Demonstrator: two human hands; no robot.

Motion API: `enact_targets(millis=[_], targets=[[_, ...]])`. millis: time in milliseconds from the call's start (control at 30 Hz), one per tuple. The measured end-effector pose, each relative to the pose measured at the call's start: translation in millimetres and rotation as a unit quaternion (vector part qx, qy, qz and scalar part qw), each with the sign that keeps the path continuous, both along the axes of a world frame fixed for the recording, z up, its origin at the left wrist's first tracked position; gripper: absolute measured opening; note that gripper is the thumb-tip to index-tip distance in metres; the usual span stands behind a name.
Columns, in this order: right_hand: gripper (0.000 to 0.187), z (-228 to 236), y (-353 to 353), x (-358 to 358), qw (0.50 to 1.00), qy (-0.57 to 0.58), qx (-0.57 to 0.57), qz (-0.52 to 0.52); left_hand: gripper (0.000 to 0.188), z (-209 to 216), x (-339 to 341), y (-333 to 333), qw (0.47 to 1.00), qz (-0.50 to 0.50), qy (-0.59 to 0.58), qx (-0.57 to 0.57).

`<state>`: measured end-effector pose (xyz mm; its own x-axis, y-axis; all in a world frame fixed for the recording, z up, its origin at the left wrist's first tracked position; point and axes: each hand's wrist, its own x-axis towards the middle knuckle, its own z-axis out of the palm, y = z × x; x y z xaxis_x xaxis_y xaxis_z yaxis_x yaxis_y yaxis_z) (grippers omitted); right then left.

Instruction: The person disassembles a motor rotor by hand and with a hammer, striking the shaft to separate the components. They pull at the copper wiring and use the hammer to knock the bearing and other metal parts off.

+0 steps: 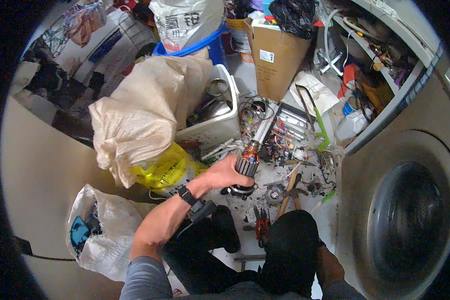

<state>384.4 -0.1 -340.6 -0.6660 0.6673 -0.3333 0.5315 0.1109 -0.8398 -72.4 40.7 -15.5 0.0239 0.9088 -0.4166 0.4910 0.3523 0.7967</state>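
My left hand (220,174) is closed round a motor armature (247,165) with a ribbed dark core and copper windings, held upright above the littered floor. Its lower end is partly hidden by my fingers. On that wrist sits a dark band. My right forearm (330,265) comes in beside my right knee, and the hand itself is hidden behind the leg. Below the armature, red-handled pliers (261,227) lie on the floor. Just right of them is a hammer (295,195) with a wooden handle, among scraps and small parts.
A green-framed hacksaw (320,127) lies at the far right of the scraps. Left stand a white bin (212,131), a big beige sack (135,107) and an open white sack (105,235). A cardboard box (275,62) stands behind; a front-loading washing machine (410,200) flanks the right.
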Motion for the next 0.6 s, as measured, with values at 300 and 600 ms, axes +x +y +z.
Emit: enact_targets(millis=[300, 600], targets=[[0.04, -25.7, -22.7, 48.9, 0.99, 0.073, 0.108, 0.056, 0.066, 34.0, 43.2, -57.6, 0.892, 0.079, -0.443, 0.034], [0.037, 43.8, 113.0, 1.1, 0.965, 0.075, 0.243, 0.067, 0.061, 39.2, 67.4, -50.5, 0.779, -0.06, -0.62, 0.067]])
